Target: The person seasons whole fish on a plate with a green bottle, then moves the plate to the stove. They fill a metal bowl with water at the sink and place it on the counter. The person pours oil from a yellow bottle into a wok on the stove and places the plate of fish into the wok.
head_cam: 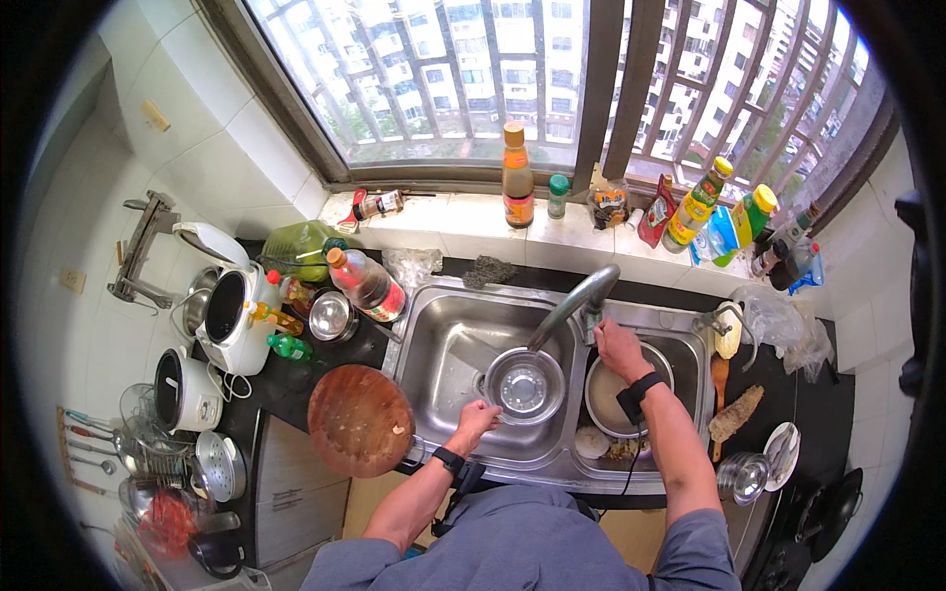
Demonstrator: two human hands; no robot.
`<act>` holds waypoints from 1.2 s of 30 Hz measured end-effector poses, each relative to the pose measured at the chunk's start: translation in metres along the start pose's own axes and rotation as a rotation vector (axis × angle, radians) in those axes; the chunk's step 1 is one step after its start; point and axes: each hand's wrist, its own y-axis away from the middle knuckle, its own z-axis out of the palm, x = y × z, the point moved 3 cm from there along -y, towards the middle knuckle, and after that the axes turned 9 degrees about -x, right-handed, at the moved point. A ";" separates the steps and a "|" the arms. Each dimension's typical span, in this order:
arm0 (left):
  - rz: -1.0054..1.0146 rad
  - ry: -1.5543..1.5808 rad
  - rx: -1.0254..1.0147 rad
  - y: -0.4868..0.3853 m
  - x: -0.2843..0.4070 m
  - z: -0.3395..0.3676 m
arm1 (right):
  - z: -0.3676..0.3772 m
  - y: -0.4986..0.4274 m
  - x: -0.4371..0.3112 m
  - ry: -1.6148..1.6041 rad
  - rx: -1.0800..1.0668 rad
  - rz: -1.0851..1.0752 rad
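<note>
My left hand [479,421] pinches the near-left rim of a stainless steel bowl [547,414] in the left basin [451,332] of the double sink. The curved spout of the faucet [573,299] ends right over this bowl. My right hand [621,351] grips the faucet handle [593,325] at the base, hiding part of it. Below my right wrist, in the right basin [691,384], a wider metal bowl [602,402] holds cloudy, beige liquid. A pale round object [591,442] and food scraps [627,448] lie beside that bowl.
A round wooden chopping board [358,421] touches the sink's left side. Rice cookers [244,318] and a large bottle of dark liquid [369,284] stand at left. Sauce bottles [517,177] line the windowsill. At right lie a wooden spatula [719,384] and stacked bowls [741,479].
</note>
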 end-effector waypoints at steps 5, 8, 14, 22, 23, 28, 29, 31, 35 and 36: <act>0.024 -0.033 -0.008 0.007 0.002 -0.002 | -0.002 -0.004 -0.005 -0.046 -0.050 0.006; 0.012 -0.026 -0.026 0.015 0.004 -0.002 | -0.002 0.016 -0.002 -0.131 -0.015 -0.018; 0.025 -0.064 -0.038 0.038 0.016 0.001 | 0.015 0.092 0.018 -0.146 0.044 0.041; 0.066 -0.150 -0.142 0.055 0.030 0.015 | 0.041 0.268 0.041 -0.381 0.078 0.398; 0.074 -0.193 -0.161 0.055 0.030 0.019 | 0.045 0.293 0.043 -0.383 0.089 0.474; 0.105 -0.301 -0.265 0.060 0.029 0.053 | 0.064 0.415 0.040 -0.380 0.196 0.662; 0.118 -0.321 -0.280 0.063 0.030 0.061 | 0.068 0.435 0.038 -0.376 0.240 0.710; 0.100 -0.361 -0.363 0.072 0.031 0.083 | 0.077 0.474 0.038 -0.453 0.208 0.852; 0.067 -0.449 -0.499 0.097 0.029 0.138 | 0.095 0.536 0.044 -0.446 0.292 0.965; 0.051 -0.456 -0.537 0.105 0.027 0.153 | 0.101 0.548 0.050 -0.459 0.320 0.971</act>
